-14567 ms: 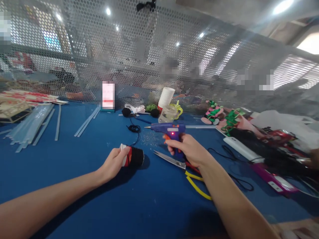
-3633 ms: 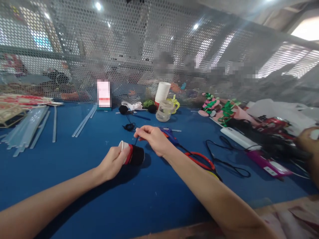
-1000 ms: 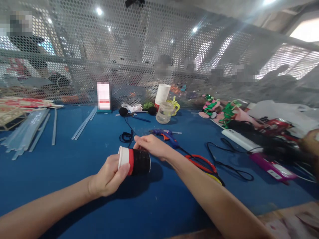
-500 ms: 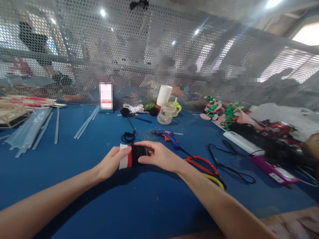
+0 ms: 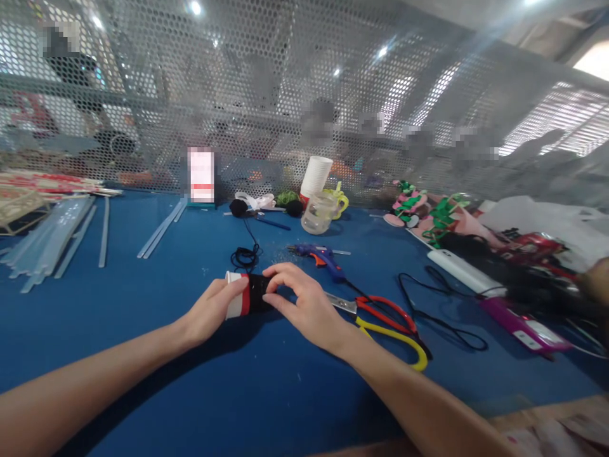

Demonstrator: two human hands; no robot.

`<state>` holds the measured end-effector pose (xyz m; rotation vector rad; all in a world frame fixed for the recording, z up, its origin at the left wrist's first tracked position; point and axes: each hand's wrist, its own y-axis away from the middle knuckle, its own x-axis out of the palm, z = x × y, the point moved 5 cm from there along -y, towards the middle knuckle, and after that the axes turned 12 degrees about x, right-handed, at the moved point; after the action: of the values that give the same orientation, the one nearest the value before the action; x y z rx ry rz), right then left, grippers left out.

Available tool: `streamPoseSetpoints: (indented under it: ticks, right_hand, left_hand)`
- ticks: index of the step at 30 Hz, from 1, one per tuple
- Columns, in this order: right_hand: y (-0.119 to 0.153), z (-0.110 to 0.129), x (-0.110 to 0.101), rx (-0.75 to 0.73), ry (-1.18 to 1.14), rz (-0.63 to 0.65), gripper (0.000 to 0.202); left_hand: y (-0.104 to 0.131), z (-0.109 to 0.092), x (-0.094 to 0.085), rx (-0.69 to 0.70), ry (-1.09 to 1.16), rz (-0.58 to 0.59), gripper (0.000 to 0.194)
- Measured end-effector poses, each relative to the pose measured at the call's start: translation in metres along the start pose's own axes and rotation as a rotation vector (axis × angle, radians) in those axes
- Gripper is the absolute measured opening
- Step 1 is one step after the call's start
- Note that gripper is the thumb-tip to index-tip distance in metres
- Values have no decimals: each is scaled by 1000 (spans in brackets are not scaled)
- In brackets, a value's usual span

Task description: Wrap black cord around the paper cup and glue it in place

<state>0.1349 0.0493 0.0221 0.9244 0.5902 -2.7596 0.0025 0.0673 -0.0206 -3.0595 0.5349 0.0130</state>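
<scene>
A paper cup (image 5: 235,303) lies on its side, with a white rim part, a red band and black yarn (image 5: 257,293) wound round its other end. My left hand (image 5: 209,312) is closed round the white part, thumb on top near the red band. Thumb and fingertips of my right hand (image 5: 304,303) come together in a pinch at the black-wound end; whatever is between them is too small to make out. Just behind the cup lies a loose coil of black yarn (image 5: 245,256), its strand running back to a black ball of yarn (image 5: 238,207).
A blue glue gun (image 5: 321,255) and large scissors (image 5: 387,314) with red and yellow handles lie right of the cup. Clear jar (image 5: 318,214), stacked paper cups (image 5: 316,174) and a phone (image 5: 202,174) stand behind. Glue sticks (image 5: 59,238) lie left, a purple power strip (image 5: 523,324) right.
My right hand has loosened from round the cup's black end and drawn its fingertips into a pinch there. More of the scissors shows. My left hand keeps its hold.
</scene>
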Motion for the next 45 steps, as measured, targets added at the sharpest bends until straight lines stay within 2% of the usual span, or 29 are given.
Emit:
streamPoseSetpoints:
  ticks: [5,13,16,19,23,27,32,40,45]
  right_hand:
    - [0,-2,-2,28,-34,-27,9]
    - [-8,-26,-27,262,-173,-288,9]
    - [-13,-33,-30,318,-97,-212,11]
    - [-14,-35,-23,374,24,-93,25]
    - [-7,-17,-6,255,-22,53,34]
    - [0,-1,9,195,-187,220,38]
    - [3,4,12,166,-253,254,41]
    - [7,12,12,130,-320,296,41]
    - [8,14,13,114,-303,298,43]
  left_hand:
    - [2,-1,2,11,2,35,38]
    - [4,-3,1,-24,-60,30,40]
    - [6,-8,4,-8,-116,63,41]
    - [9,-13,9,43,-142,139,40]
    - [12,-16,14,145,-206,251,35]
    - [13,-13,15,160,-309,277,37]
    - [10,-8,13,116,-370,212,40]
    - [9,-14,15,58,-371,258,41]
    - [8,-9,13,-50,-293,247,42]
